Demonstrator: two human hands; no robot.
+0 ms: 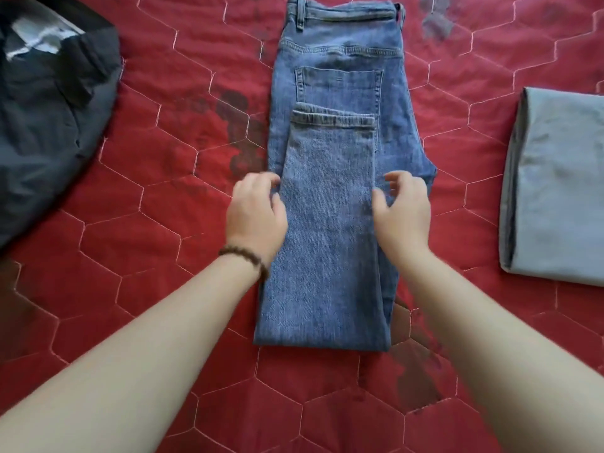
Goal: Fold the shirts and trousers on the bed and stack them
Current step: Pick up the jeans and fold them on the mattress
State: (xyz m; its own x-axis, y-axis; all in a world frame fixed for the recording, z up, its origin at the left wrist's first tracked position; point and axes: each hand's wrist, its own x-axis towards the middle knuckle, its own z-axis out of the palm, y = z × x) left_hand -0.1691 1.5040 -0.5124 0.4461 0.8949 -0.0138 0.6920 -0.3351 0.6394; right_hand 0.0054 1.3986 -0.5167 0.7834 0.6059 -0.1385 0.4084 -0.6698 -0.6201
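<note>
Jeans [330, 223] are laid out lengthwise in the middle of the bed [163, 191], on the red quilted cover, waistband at the far end. The legs are doubled back up so the hems sit just over the back pocket, with the fold at the end nearest me. My left hand [256, 214] is at the left edge of the folded leg and my right hand [403, 210] is at the right edge. Both have fingers loosely bent and touching the denim, so the grip on each side is wide and not clamped on anything. There's a beaded bracelet [245, 258] on my left wrist. A dark shirt [52, 125] is lying rumpled off to the left, and a folded grey garment [555, 191] sits well apart on the right.
</note>
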